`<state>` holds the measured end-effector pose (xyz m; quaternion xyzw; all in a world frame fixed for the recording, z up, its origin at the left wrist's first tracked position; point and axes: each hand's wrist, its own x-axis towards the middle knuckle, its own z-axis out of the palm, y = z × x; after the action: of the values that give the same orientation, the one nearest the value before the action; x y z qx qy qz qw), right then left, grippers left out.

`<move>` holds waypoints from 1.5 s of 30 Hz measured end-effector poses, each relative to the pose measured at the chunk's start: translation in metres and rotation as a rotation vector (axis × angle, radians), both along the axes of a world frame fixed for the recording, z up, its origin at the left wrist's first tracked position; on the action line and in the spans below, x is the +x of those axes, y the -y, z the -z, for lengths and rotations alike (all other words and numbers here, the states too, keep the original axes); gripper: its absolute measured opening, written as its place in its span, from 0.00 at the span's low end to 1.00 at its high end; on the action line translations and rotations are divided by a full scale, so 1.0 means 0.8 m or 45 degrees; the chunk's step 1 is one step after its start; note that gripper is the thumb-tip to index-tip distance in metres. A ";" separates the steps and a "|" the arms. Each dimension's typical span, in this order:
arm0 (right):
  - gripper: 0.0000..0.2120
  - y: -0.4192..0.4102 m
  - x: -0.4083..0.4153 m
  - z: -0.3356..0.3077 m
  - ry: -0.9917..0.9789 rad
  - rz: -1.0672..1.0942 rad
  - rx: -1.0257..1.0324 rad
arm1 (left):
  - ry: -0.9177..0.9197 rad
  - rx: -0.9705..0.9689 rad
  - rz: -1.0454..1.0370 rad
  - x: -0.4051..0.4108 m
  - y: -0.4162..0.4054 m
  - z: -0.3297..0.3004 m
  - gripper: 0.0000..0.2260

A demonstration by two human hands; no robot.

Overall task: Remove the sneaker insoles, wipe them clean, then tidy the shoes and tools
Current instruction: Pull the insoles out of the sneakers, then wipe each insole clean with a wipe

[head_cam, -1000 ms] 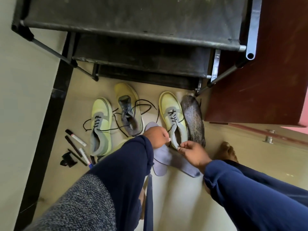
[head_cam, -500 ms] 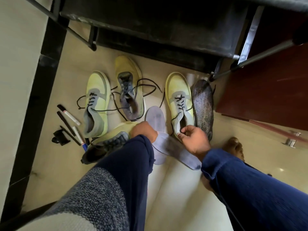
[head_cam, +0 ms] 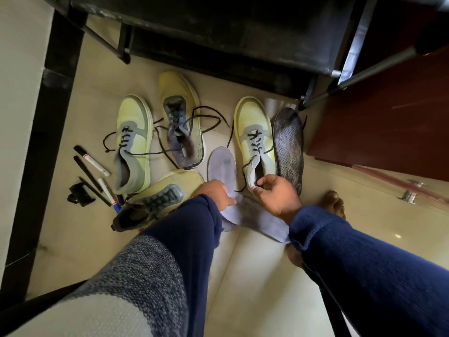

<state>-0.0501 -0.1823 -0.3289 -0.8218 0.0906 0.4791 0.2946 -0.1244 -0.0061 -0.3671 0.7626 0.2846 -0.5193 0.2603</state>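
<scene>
- Four yellow-green lace-up sneakers on glossy beige tile; rightmost sneaker (head_cam: pixel 255 142) stands between a lavender foam insole (head_cam: pixel 222 166) and a dark speckled insole (head_cam: pixel 289 147).
- Right hand (head_cam: pixel 277 195) pinches that sneaker's heel collar.
- Left hand (head_cam: pixel 215 194) presses a second lavender insole (head_cam: pixel 262 220); finger position hidden.
- Black rack frame (head_cam: pixel 218 32) just past the toes; bare tile nearside.

From my feed the light is soft and even, brightest on the pale floor (head_cam: pixel 255 276). A small glare spot sits at four o'clock, and a streaky sheen at one o'clock below the dark rack (head_cam: pixel 218 32), which reads almost black. Shadows are faint. Straight edges bow toward the corners. The near sleeve (head_cam: pixel 109 300) at seven o'clock is smeared and out of focus.
</scene>
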 end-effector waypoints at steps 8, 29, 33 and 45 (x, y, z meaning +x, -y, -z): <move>0.07 0.020 0.027 -0.100 0.016 -0.112 0.019 | 0.168 -0.258 0.247 0.066 -0.017 -0.131 0.15; 0.11 0.129 0.052 -0.495 0.502 0.789 0.900 | 0.931 -1.023 -0.964 0.098 0.136 -0.562 0.35; 0.11 0.151 0.073 -0.515 0.548 0.951 1.001 | 0.706 -1.655 -1.050 0.101 0.190 -0.557 0.43; 0.13 0.245 0.105 -0.520 1.006 0.964 0.709 | 0.297 -2.045 -0.727 0.170 0.282 -0.553 0.48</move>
<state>0.0338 -0.3780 0.0868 -0.7402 0.1315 0.0060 0.6594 0.0115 -0.2314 0.0752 0.2950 -0.0170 -0.3963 0.8693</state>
